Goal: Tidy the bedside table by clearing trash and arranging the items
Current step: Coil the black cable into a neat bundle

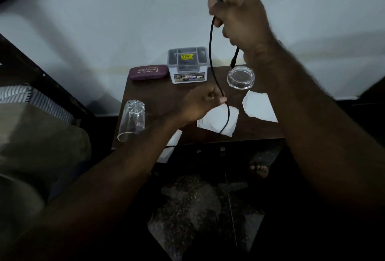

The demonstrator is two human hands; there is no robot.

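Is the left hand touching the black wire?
Touching. The head view shows the left hand pinching the black wire between its thumb and fingertips.

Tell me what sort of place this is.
Most likely a bedroom, at the bedside: a small dark wooden table against a pale wall, striped bedding at the left, and a spectacle case and drinking glass on the table. The left hand and right hand grip a black cable.
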